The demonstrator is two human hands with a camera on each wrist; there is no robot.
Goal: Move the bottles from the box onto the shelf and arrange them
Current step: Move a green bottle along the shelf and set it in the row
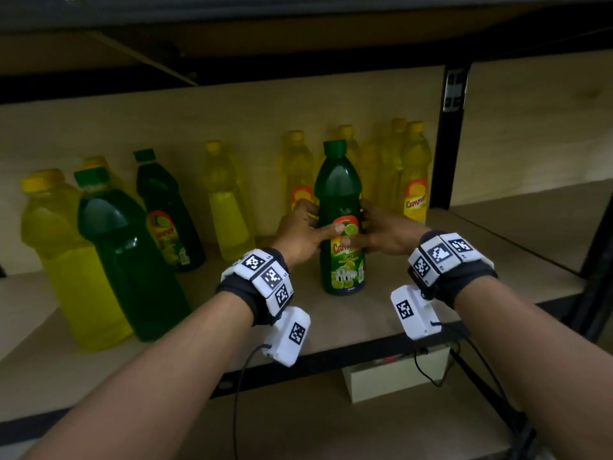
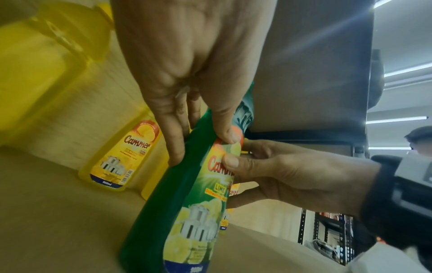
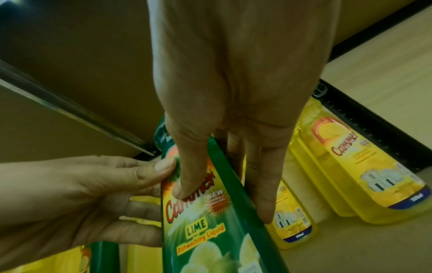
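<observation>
Both hands, left hand (image 1: 300, 232) and right hand (image 1: 381, 232), are gripping the green lime dishwashing-liquid bottle (image 1: 341, 224); pushing it back risks toppling the yellow bottles (image 1: 414, 171) behind it.

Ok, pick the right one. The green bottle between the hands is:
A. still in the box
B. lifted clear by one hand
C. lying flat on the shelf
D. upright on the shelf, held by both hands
D: the green bottle stands upright on the shelf, with the left hand and right hand gripping its sides.

Green bottle (image 3: 210, 221) label: "LIME Dishwashing Liquid", "NEW"; yellow bottle (image 2: 121, 158): "900ml".
</observation>
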